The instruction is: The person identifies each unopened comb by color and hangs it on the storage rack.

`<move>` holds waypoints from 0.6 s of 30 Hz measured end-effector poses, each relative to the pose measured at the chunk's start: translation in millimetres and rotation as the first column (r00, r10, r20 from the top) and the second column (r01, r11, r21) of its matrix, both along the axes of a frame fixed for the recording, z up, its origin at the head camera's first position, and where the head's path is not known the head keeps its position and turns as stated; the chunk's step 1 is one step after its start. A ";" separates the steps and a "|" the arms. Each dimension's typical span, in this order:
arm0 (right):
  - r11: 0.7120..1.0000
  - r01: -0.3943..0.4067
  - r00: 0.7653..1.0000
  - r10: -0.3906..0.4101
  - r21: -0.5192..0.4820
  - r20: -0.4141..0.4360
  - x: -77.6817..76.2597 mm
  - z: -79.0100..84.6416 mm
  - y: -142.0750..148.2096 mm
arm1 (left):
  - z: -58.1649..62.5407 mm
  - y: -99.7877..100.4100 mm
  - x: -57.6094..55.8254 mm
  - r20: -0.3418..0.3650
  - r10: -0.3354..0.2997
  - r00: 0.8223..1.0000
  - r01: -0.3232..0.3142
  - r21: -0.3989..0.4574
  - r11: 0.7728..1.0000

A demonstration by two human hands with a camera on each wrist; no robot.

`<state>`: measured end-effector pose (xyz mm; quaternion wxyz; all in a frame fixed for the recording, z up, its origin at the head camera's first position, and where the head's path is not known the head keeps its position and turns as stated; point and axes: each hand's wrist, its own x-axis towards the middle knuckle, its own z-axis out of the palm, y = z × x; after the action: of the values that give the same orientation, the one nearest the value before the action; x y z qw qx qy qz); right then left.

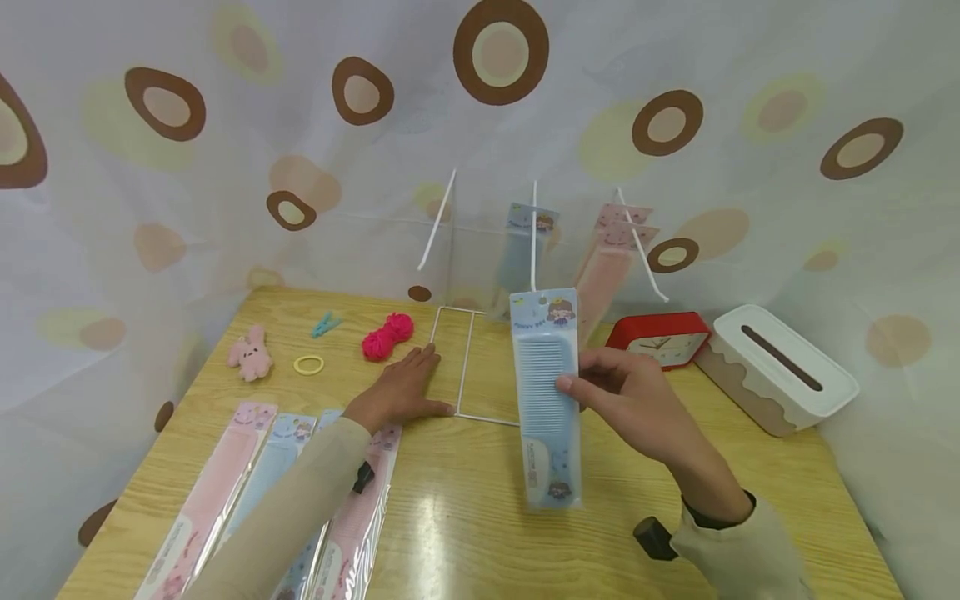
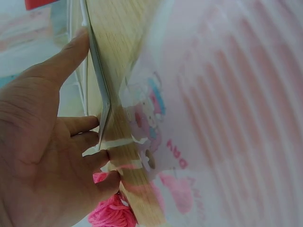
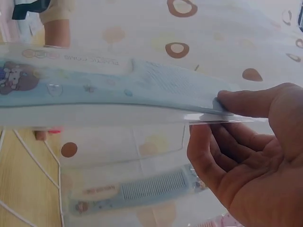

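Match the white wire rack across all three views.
Head: the white wire rack is central, its base touching the left hand.
Left wrist: upper left, partly hidden by that hand.
Right wrist: lower left, below the packaged blue comb.
Shared landmark: left hand, mostly hidden in the last.

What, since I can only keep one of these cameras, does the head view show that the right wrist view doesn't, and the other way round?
Only the head view: the red clock, the tissue box, the pink toy, the yellow ring and the blue clip.

Only the right wrist view: a full look at the inner side of the right hand, fingers curled behind the packaged blue comb.

Both: that hand pinching that comb, the hanging blue comb, the white wire rack, the wooden table and the patterned cloth.
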<state>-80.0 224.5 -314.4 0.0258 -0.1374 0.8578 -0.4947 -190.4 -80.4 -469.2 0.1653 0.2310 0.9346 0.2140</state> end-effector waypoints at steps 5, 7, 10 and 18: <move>0.998 0.008 0.999 -0.006 -0.054 0.044 -2.6 -0.9 -10.9 | -4.5 -1.3 -0.6 0.007 -0.002 1.000 0.002 0.002 1.000; 0.998 0.016 0.999 -0.013 -0.055 0.052 -2.5 -1.5 -13.9 | -6.3 -1.5 -1.1 0.004 -0.005 1.000 0.005 -0.001 1.000; 0.998 0.027 0.999 -0.024 -0.049 0.048 -4.0 -2.6 -16.9 | -7.8 -1.8 -2.1 -0.011 -0.005 1.000 0.005 -0.007 1.000; 0.997 0.071 0.997 -0.071 -0.011 0.011 -22.2 -12.4 -20.9 | -5.0 -0.4 -1.8 -0.008 -0.002 1.000 0.002 0.001 1.000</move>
<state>-102.2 203.6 -326.8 0.0117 -0.1044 0.8591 -0.5009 -192.1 -80.9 -474.2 0.1617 0.2327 0.9350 0.2135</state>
